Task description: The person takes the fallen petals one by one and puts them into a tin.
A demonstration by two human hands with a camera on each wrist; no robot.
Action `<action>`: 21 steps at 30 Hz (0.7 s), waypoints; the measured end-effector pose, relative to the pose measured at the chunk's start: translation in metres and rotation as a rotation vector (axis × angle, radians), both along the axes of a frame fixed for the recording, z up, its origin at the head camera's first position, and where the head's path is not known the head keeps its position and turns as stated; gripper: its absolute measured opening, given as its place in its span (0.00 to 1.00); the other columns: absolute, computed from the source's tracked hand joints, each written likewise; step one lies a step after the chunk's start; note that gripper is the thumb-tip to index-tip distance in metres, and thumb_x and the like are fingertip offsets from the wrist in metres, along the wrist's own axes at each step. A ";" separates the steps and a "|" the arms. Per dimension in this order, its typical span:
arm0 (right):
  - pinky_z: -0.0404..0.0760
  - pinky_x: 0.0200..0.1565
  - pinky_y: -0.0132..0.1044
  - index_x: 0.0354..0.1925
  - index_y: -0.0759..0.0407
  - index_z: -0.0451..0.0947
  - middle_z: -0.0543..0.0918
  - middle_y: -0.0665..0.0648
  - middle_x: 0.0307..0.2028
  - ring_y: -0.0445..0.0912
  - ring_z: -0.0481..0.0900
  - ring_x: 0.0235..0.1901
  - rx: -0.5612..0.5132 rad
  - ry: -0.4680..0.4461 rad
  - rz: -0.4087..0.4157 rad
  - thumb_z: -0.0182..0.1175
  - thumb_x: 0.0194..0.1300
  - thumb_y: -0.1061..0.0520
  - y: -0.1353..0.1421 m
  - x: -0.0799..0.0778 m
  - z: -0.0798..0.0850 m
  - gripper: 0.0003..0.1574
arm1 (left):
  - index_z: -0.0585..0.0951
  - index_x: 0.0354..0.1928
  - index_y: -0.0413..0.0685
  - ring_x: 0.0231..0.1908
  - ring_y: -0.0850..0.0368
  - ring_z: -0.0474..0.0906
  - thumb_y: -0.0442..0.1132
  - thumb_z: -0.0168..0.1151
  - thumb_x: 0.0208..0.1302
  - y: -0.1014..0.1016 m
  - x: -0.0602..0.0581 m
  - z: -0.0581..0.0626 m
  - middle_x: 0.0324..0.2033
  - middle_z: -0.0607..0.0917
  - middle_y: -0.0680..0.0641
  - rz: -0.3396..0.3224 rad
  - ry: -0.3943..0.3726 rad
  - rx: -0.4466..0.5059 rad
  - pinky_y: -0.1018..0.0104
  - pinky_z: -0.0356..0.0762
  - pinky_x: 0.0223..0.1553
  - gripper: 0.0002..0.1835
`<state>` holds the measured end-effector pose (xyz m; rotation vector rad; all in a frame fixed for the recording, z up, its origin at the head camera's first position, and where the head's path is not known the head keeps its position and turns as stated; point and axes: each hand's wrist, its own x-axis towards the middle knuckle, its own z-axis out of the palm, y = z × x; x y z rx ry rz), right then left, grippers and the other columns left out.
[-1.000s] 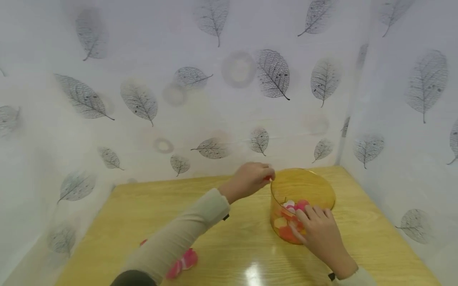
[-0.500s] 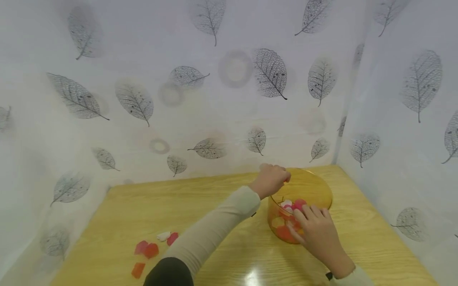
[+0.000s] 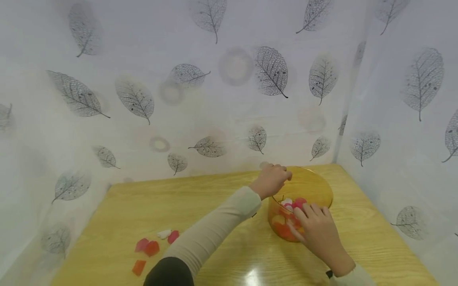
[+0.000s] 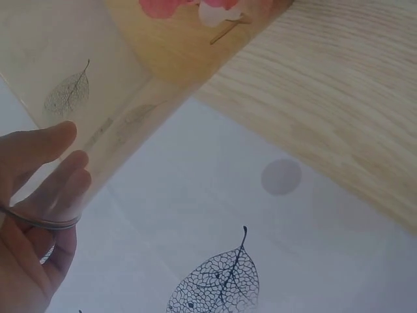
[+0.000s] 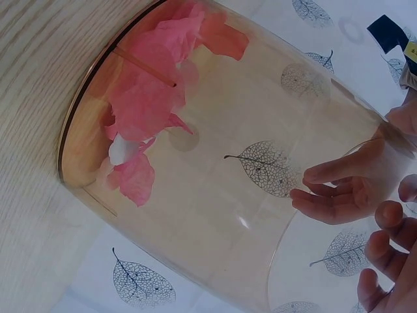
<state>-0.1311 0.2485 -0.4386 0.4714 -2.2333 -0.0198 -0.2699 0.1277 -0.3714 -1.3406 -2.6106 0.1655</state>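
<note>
A wide see-through amber container (image 3: 313, 186) stands at the table's right. Pink, red and white petal-like pieces (image 3: 298, 203) lie in it; through its wall in the right wrist view the pink pieces (image 5: 146, 85) look crumpled, with a thin stick (image 5: 146, 65) among them. My left hand (image 3: 270, 180) is over the left far part of the rim, fingers bent loosely; in the left wrist view nothing shows between thumb and fingers of the left hand (image 4: 45, 189). My right hand (image 3: 316, 232) rests its spread fingers against the container's near side. Their exact contact is unclear.
Several loose pieces lie at the table's left: a white one (image 3: 164, 234), red ones (image 3: 152, 248) and an orange-red one (image 3: 138, 267). The wooden table (image 3: 214, 194) meets pale leaf-printed sheets (image 3: 232, 111) at the back and right. My left sleeve (image 3: 214, 226) crosses the middle.
My left hand has moved right to the container's rim, and the red piece it pinched a second ago no longer shows in its fingers. The right hand has stayed in place.
</note>
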 end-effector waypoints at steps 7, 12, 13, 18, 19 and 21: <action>0.59 0.25 0.39 0.29 0.57 0.71 0.71 0.55 0.22 0.51 0.70 0.22 -0.005 0.014 0.009 0.32 0.69 0.36 0.000 0.000 -0.001 0.33 | 0.81 0.49 0.61 0.44 0.63 0.80 0.43 0.61 0.63 -0.001 0.002 0.001 0.44 0.84 0.58 -0.007 0.011 0.022 0.72 0.75 0.45 0.12; 0.58 0.24 0.38 0.30 0.57 0.73 0.71 0.54 0.21 0.50 0.68 0.21 0.001 0.028 0.014 0.31 0.70 0.35 -0.001 0.000 0.000 0.34 | 0.81 0.49 0.58 0.40 0.63 0.80 0.45 0.59 0.65 -0.016 0.002 0.003 0.44 0.84 0.56 -0.069 0.016 0.194 0.74 0.77 0.41 0.11; 0.57 0.24 0.37 0.30 0.57 0.73 0.71 0.54 0.21 0.50 0.68 0.21 -0.001 0.029 0.017 0.30 0.70 0.35 -0.001 0.000 0.000 0.34 | 0.81 0.48 0.57 0.40 0.63 0.80 0.45 0.59 0.65 -0.022 0.003 0.004 0.44 0.84 0.56 -0.084 0.011 0.236 0.74 0.77 0.41 0.11; 0.56 0.24 0.37 0.30 0.57 0.73 0.71 0.54 0.21 0.50 0.68 0.20 -0.003 0.037 0.017 0.32 0.69 0.36 -0.003 0.000 -0.001 0.34 | 0.81 0.45 0.53 0.40 0.62 0.79 0.43 0.58 0.65 -0.065 0.015 0.005 0.42 0.83 0.54 -0.155 0.008 0.408 0.73 0.77 0.44 0.09; 0.56 0.24 0.37 0.30 0.57 0.74 0.72 0.55 0.22 0.50 0.68 0.20 -0.002 0.039 0.016 0.32 0.69 0.36 -0.003 0.000 -0.001 0.34 | 0.81 0.45 0.53 0.41 0.62 0.79 0.43 0.58 0.65 -0.076 0.019 0.003 0.42 0.83 0.54 -0.155 0.007 0.431 0.72 0.77 0.45 0.09; 0.57 0.24 0.38 0.31 0.58 0.74 0.73 0.55 0.22 0.51 0.69 0.19 0.000 0.038 0.013 0.31 0.69 0.36 -0.003 -0.001 -0.001 0.34 | 0.81 0.44 0.53 0.40 0.61 0.79 0.42 0.60 0.64 -0.099 0.026 -0.002 0.41 0.83 0.54 -0.139 0.007 0.462 0.70 0.77 0.44 0.08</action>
